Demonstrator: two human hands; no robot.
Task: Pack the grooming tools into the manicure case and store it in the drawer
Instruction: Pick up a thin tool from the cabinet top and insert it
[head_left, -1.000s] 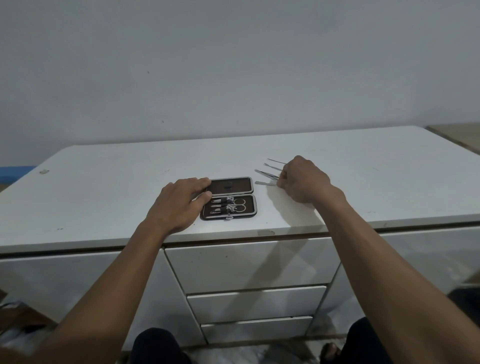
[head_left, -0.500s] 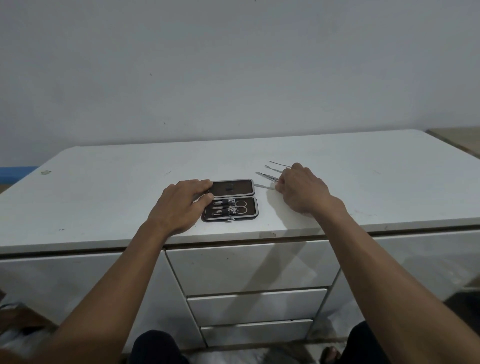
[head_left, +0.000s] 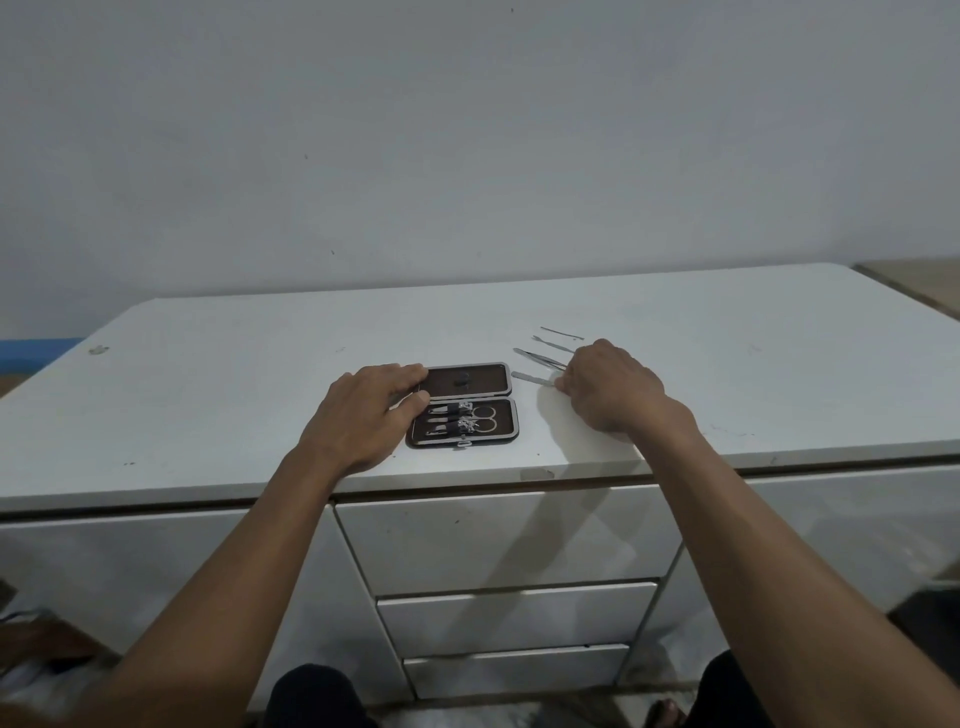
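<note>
A dark brown manicure case (head_left: 462, 402) lies open on the white cabinet top (head_left: 208, 395). Scissors and clippers sit strapped in its near half. My left hand (head_left: 363, 415) rests flat on the case's left edge, fingers fairly straight. To the right of the case lie several loose metal tools: a flat nail file (head_left: 531, 378), tweezers (head_left: 537, 357), a pusher (head_left: 551, 344) and a thin probe (head_left: 561, 332). My right hand (head_left: 610, 387) is curled over their right ends, and its fingertips pinch the end of the nail file.
Below the top's front edge are three stacked drawers, all closed: top (head_left: 509, 535), middle (head_left: 514, 616), bottom (head_left: 514, 667). A grey wall stands behind the cabinet. My knees show at the bottom of the view.
Both hands stay almost where they were. My right hand's fingertips have settled on the near end of the nail file.
</note>
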